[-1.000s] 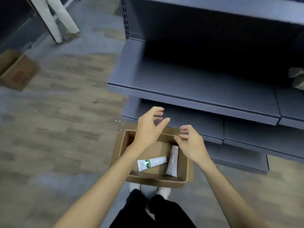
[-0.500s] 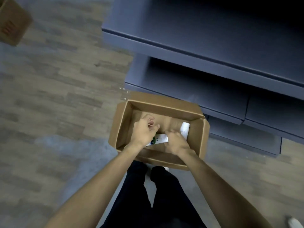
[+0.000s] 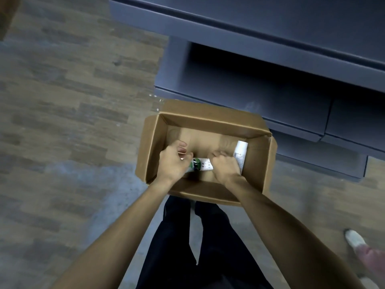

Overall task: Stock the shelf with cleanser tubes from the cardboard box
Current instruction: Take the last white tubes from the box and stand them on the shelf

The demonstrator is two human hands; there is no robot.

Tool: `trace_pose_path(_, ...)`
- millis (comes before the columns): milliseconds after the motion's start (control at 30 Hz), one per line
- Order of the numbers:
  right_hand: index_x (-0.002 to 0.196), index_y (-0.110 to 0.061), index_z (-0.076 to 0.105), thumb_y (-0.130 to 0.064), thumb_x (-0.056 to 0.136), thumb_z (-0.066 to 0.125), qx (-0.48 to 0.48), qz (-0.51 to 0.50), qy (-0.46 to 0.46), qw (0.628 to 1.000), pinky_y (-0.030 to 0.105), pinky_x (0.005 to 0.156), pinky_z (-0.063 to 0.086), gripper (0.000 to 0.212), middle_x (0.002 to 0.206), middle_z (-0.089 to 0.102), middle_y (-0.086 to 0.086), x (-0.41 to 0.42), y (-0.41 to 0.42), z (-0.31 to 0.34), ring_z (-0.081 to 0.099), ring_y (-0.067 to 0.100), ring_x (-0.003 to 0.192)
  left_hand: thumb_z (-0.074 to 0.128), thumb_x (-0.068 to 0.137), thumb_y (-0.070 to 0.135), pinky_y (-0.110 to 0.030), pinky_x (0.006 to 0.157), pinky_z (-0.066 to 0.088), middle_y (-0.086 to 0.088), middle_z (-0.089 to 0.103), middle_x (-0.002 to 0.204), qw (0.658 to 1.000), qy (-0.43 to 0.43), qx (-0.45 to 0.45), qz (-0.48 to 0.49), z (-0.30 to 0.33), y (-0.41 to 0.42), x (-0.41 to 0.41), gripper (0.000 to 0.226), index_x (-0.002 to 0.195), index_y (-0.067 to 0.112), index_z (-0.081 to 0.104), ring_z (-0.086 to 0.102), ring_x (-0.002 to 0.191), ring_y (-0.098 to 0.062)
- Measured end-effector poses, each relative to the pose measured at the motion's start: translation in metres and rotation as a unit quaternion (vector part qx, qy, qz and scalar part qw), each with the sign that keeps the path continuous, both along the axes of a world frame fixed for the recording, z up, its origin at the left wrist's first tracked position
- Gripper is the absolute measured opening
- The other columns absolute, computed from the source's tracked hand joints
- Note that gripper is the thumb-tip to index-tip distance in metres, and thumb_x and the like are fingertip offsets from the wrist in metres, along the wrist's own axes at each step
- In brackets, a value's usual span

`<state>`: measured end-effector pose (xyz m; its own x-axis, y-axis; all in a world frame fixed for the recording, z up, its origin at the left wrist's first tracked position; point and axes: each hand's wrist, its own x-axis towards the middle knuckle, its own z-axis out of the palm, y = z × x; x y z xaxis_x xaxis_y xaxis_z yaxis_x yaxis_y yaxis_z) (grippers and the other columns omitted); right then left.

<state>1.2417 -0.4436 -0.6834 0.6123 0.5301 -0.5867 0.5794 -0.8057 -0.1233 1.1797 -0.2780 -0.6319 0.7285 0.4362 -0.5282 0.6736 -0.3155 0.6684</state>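
Observation:
The open cardboard box (image 3: 210, 119) stands on the floor at my feet, against the foot of the dark grey shelf (image 3: 260, 92). Both my hands are inside it. My left hand (image 3: 171, 162) grips the left end of a white cleanser tube with a green logo (image 3: 201, 165) lying crosswise. My right hand (image 3: 225, 166) is curled over that tube's right end, where it meets the lower end of a second white tube (image 3: 241, 152) lying along the box's right wall. Which of the two the right hand holds is hidden. The visible shelf boards are bare.
Wood-pattern floor spreads to the left. A corner of another cardboard box (image 3: 7, 15) shows at the top left. Another person's white shoe (image 3: 354, 238) stands at the lower right. My legs in black trousers (image 3: 198, 247) are right behind the box.
My hands went from hovering above the box down into it and closed around the tubes. My view tipped downward and moved closer to the box.

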Motion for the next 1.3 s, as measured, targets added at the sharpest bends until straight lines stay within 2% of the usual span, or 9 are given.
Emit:
trace_pose_path(100, 0.123, -0.018, 0.055, -0.012, 0.085, 0.067, 0.053, -0.104, 0.012, 0.993, 0.036, 0.088, 0.049, 0.040, 0.126, 0.058, 0.001, -0.002, -0.009, 0.006, 0.055, 0.024, 0.120, 0.076, 0.085, 0.018, -0.024, 0.086, 0.051, -0.008, 0.070, 0.111, 1.000, 0.011, 0.013, 0.002, -0.005, 0.003, 0.001, 0.034, 0.115, 0.010, 0.064, 0.067, 0.100, -0.019)
trace_pose_path(267, 0.116, -0.027, 0.060, -0.030, 0.082, 0.073, 0.158, -0.293, 0.051, 0.941, 0.036, 0.084, 0.052, 0.037, 0.116, 0.063, -0.004, -0.011, -0.016, 0.024, 0.062, 0.022, 0.104, 0.079, 0.083, 0.023, -0.025, 0.091, 0.045, -0.004, 0.060, 0.119, 0.998, 0.022, -0.008, 0.065, 0.007, -0.004, 0.013, 0.056, 0.131, 0.008, 0.054, 0.058, 0.109, -0.017)
trace_pose_path(367, 0.113, -0.028, 0.062, -0.031, 0.077, 0.078, 0.221, -0.364, 0.078, 0.901, 0.039, 0.088, 0.054, 0.040, 0.114, 0.066, -0.007, -0.015, -0.014, 0.033, 0.063, 0.016, 0.104, 0.074, 0.088, 0.013, -0.028, 0.086, 0.053, -0.010, 0.069, 0.106, 0.973, 0.002, -0.173, 0.155, 0.016, -0.015, 0.018, 0.025, 0.111, 0.011, 0.062, 0.064, 0.097, -0.017)
trace_pose_path(467, 0.109, -0.027, 0.063, -0.029, 0.074, 0.081, 0.262, -0.410, 0.078, 0.870, 0.040, 0.087, 0.055, 0.040, 0.107, 0.069, -0.010, -0.016, -0.013, 0.042, 0.064, 0.013, 0.099, 0.070, 0.091, 0.012, -0.031, 0.083, 0.060, -0.009, 0.074, 0.097, 0.959, -0.041, -0.227, 0.162, 0.023, -0.023, 0.024, 0.009, 0.098, 0.010, 0.066, 0.071, 0.100, -0.020)
trace_pose_path(600, 0.112, -0.023, 0.062, -0.024, 0.074, 0.083, 0.290, -0.445, 0.084, 0.843, 0.035, 0.087, 0.057, 0.044, 0.108, 0.068, -0.008, -0.017, -0.017, 0.056, 0.064, 0.010, 0.099, 0.071, 0.091, 0.015, -0.035, 0.084, 0.061, -0.003, 0.076, 0.100, 0.976, -0.076, -0.182, 0.098, 0.034, -0.027, 0.034, 0.013, 0.104, 0.013, 0.068, 0.072, 0.099, -0.012)
trace_pose_path(700, 0.121, -0.023, 0.057, -0.022, 0.076, 0.084, 0.308, -0.438, 0.115, 0.837, 0.031, 0.093, 0.055, 0.053, 0.116, 0.066, -0.007, -0.016, -0.022, 0.068, 0.061, 0.007, 0.107, 0.071, 0.091, 0.015, -0.025, 0.082, 0.059, 0.004, 0.075, 0.105, 0.989, -0.103, -0.099, -0.025, 0.048, -0.027, 0.040, 0.015, 0.106, 0.016, 0.070, 0.069, 0.099, -0.004)
trace_pose_path(933, 0.128, -0.016, 0.059, -0.019, 0.083, 0.079, 0.344, -0.438, 0.143, 0.818, 0.025, 0.099, 0.050, 0.049, 0.121, 0.066, -0.004, -0.005, -0.038, 0.110, 0.059, 0.006, 0.109, 0.069, 0.091, 0.010, -0.014, 0.079, 0.053, 0.004, 0.074, 0.102, 0.972, -0.173, -0.111, -0.118, 0.096, -0.028, 0.056, 0.017, 0.108, 0.012, 0.070, 0.069, 0.096, -0.003)
trace_pose_path(1133, 0.115, -0.018, 0.063, -0.014, 0.084, 0.078, 0.379, -0.427, 0.116, 0.813, 0.004, 0.075, 0.048, 0.035, 0.103, 0.068, -0.013, 0.008, -0.046, 0.159, 0.062, -0.014, 0.087, 0.070, 0.090, 0.009, -0.029, 0.080, 0.059, -0.006, 0.076, 0.103, 0.956, -0.212, -0.144, -0.140, 0.139, -0.023, 0.075, 0.017, 0.107, 0.007, 0.069, 0.072, 0.094, -0.013)
trace_pose_path(1300, 0.114, -0.025, 0.064, -0.025, 0.082, 0.080, 0.415, -0.416, 0.057, 0.807, 0.016, 0.083, 0.056, 0.036, 0.108, 0.071, -0.012, 0.023, -0.050, 0.205, 0.067, -0.002, 0.095, 0.073, 0.087, 0.009, -0.023, 0.083, 0.057, 0.000, 0.075, 0.107, 0.941, -0.259, -0.153, -0.158, 0.188, -0.030, 0.095, 0.026, 0.113, 0.010, 0.070, 0.072, 0.099, -0.011)
